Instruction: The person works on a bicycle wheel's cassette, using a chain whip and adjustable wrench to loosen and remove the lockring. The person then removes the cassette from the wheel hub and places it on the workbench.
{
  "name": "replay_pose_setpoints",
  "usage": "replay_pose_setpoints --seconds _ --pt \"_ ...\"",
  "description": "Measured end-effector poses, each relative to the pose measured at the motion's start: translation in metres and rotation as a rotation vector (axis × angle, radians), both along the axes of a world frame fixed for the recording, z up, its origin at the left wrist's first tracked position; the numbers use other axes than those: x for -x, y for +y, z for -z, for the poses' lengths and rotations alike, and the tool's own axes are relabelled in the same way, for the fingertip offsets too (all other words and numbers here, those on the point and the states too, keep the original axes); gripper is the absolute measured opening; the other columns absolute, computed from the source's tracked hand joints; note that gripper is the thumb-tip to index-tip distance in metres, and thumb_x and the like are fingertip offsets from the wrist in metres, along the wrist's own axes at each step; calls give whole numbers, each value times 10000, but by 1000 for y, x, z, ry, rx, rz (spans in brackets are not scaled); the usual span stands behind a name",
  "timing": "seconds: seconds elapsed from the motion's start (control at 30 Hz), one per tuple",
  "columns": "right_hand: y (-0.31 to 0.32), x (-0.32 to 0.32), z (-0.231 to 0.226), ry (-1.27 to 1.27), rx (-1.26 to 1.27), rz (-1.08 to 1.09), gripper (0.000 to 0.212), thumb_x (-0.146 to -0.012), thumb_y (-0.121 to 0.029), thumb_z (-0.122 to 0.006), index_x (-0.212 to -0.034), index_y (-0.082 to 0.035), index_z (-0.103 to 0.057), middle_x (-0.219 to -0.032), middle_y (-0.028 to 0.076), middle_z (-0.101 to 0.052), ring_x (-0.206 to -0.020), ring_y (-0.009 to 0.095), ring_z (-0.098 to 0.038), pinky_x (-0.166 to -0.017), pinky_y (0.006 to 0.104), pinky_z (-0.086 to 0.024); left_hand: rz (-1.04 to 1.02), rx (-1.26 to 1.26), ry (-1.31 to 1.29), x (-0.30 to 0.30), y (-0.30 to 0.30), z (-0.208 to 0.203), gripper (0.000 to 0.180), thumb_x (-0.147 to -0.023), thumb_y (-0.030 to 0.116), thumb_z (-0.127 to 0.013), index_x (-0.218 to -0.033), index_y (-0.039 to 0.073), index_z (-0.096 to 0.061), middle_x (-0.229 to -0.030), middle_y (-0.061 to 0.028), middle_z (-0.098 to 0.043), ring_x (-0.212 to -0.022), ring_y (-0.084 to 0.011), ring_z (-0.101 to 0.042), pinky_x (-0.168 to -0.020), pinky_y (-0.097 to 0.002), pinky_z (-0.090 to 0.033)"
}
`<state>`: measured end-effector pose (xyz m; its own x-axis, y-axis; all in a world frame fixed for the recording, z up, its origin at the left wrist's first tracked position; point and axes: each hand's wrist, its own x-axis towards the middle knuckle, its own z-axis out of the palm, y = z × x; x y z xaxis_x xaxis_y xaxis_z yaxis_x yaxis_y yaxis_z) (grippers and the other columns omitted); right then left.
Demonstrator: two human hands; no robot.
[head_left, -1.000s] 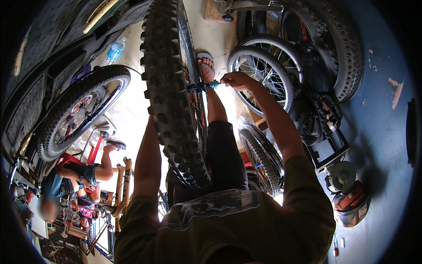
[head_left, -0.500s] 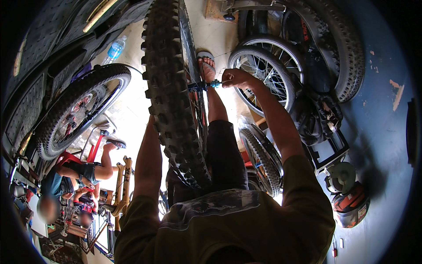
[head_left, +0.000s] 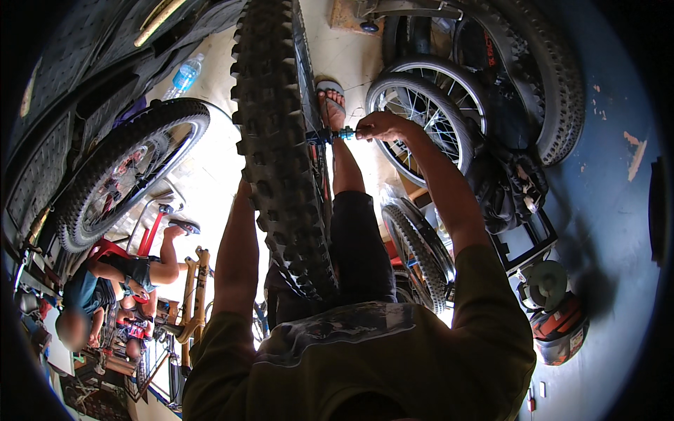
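Observation:
A bicycle wheel with a chunky knobbly black tyre [head_left: 270, 140] stands upright in front of me, seen edge-on between my arms. Out of its right side juts a dark hub [head_left: 319, 137] with a teal axle end [head_left: 344, 132]. My right hand [head_left: 382, 126] is closed at the tip of that axle end, thumb and fingers pinched together. My left forearm [head_left: 235, 259] reaches up on the wheel's left side, and the tyre hides the hand.
Several spoked wheels [head_left: 421, 77] and tyres lean at the upper right by a blue wall [head_left: 618, 210]. Another wheel [head_left: 133, 168] stands on the left, near a water bottle [head_left: 185, 76]. A gold bicycle fork [head_left: 195, 302] is at lower left, with other people beyond it.
The wheel and its hub have shifted slightly to the right. My right hand has moved a little with them, still pinched at the axle end.

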<state>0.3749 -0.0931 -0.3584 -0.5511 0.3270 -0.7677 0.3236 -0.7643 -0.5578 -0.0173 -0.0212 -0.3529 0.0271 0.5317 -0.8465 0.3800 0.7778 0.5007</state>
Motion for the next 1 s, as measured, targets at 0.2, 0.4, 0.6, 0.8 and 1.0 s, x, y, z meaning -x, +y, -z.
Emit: replay_pose_setpoints --seconds 0.2,0.4,0.6,0.8,1.0 --pt "-7 2 -11 -238 -293 47 368 -861 -359 -841 -1012 -47 -718 -886 111 -741 -890 223 -700 -804 378 -529 3 -1 -9 -1 2 -1 405 -1078 433 -503 -1214 70 -623 -812 -97 -658 -640 -200 -651 -563 -374 -544" --pt "-4 6 -11 -207 -234 -10 310 -902 -340 -805 -1043 -80 -712 -935 118 -754 -899 244 -717 -807 397 -538 -1 -1 -4 -3 3 1 409 -1078 439 -501 -1208 71 -626 -797 -96 -660 -626 -198 -651 -553 -374 -544" --pt "-15 2 4 -83 -185 -21 344 -1022 -409 -657 -1078 -86 -760 -845 44 -706 -783 157 -617 -764 338 -506 4 -14 -2 -10 17 2 414 -1078 446 -500 -1201 73 -629 -783 -94 -661 -611 -197 -651 -543 -373 -544" --pt "-9 -1 6 -73 -69 -36 492 -1006 -477 -675 -1259 -55 -681 -937 70 -702 -862 186 -616 -812 348 -521 24 -60 -6 -16 32 3 418 -1079 453 -499 -1195 74 -632 -768 -93 -663 -596 -195 -651 -532 -373 -543" --pt "2 -2 -48 -502 -287 -222 1021 -803 -735 -739 -1550 -99 -454 -1450 222 -595 -1369 395 -549 -1140 486 -426 118 -50 113 10 20 -19 423 -1079 459 -497 -1189 75 -635 -754 -92 -665 -582 -193 -651 -522 -372 -543"
